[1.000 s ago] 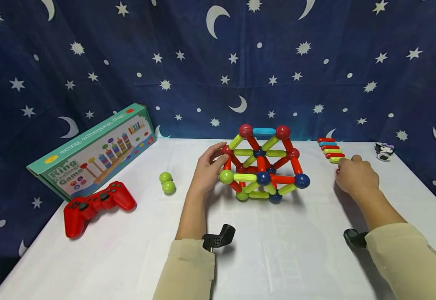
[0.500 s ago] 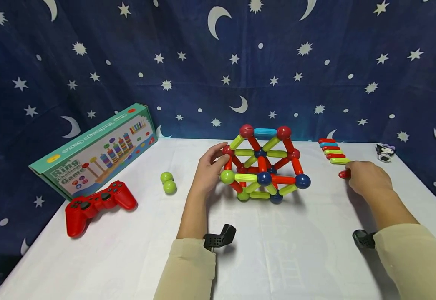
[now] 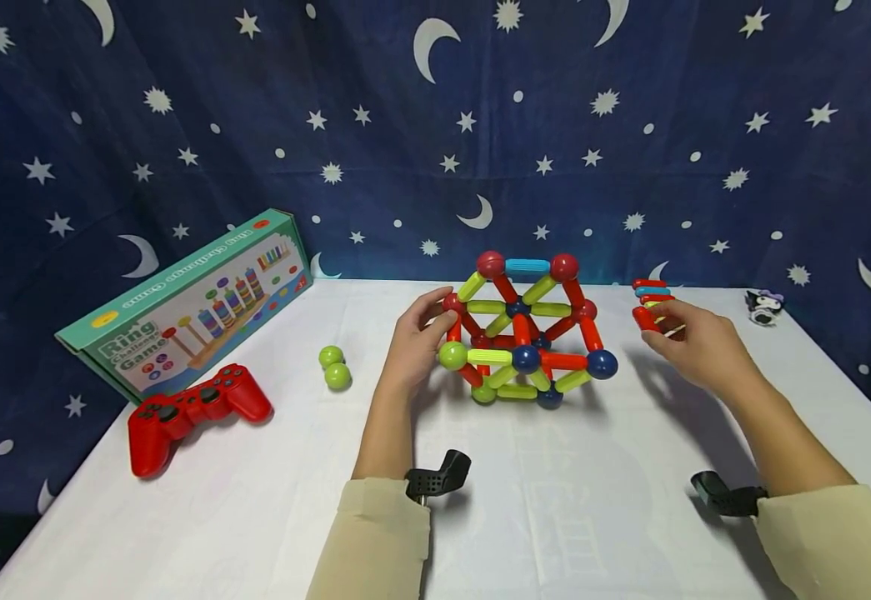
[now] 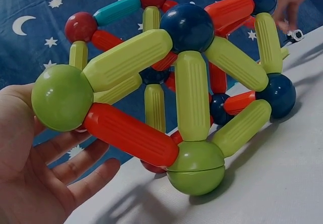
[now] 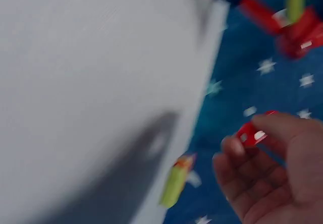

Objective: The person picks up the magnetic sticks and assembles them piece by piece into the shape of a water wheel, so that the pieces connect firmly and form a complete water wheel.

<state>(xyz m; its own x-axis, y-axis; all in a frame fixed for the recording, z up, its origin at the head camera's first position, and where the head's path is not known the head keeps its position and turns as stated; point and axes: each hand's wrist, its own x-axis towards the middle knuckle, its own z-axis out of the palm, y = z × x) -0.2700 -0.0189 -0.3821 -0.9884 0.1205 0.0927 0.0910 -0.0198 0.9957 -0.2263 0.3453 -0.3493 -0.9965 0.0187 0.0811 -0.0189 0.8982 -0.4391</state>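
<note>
A ball-and-stick structure of magnetic rods and balls [image 3: 523,358] in red, green, blue and yellow-green stands at the middle of the table. My left hand [image 3: 422,340] holds its left side, thumb and forefinger at a red ball [image 3: 452,302]. In the left wrist view the palm and fingers [image 4: 81,166] lie behind a green ball [image 4: 62,98]. To the right, my right hand [image 3: 705,343] pinches a red magnetic rod [image 3: 644,319] between thumb and fingertips, above the table. Behind it is a row of magnetic rods [image 3: 653,291], partly hidden by the hand.
Two green balls [image 3: 335,368] lie left of the structure. A red game controller [image 3: 198,412] and a Ring Challenge Game box [image 3: 195,308] are at the far left. A small black-and-white figure [image 3: 765,307] stands at the back right, before a starry curtain [image 3: 375,108].
My right hand has picked the red rod off the table near the row and carried it up and leftward, toward the structure. The left hand and the structure have stayed in place.
</note>
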